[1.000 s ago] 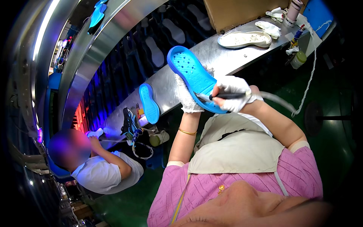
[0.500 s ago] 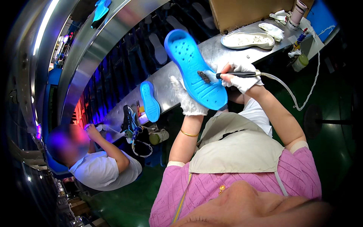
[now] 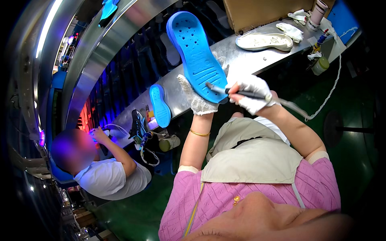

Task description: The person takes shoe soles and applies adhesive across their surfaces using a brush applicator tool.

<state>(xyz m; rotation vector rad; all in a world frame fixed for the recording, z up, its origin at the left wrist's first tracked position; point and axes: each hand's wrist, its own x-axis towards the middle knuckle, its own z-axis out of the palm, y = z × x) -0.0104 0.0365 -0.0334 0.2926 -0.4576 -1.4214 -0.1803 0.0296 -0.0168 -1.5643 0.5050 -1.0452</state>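
A bright blue shoe sole (image 3: 196, 60) rests on my left hand (image 3: 202, 106), which wears a white glove and grips it from beneath and around both edges. Holes dot its far end, and grooves cross its near part. In my right hand (image 3: 254, 93), gloved but with bare fingertips, is a thin black-handled brush (image 3: 237, 92). Its bristles touch the sole near the grooves. From the back of the handle trails a clear tube (image 3: 295, 108), blurred close to the hand.
Left of my hands, a second blue sole (image 3: 160, 105) lies on the metal bench (image 3: 249, 64). A white sole (image 3: 265, 41) and crumpled gloves (image 3: 290, 32) are at the back right. A co-worker (image 3: 108, 176) sits at left beside a conveyor carrying dark soles.
The sole has shifted away from me and slightly left, and stands more upright in the picture. The brush has moved a little toward me and left, nearer the sole's near end.
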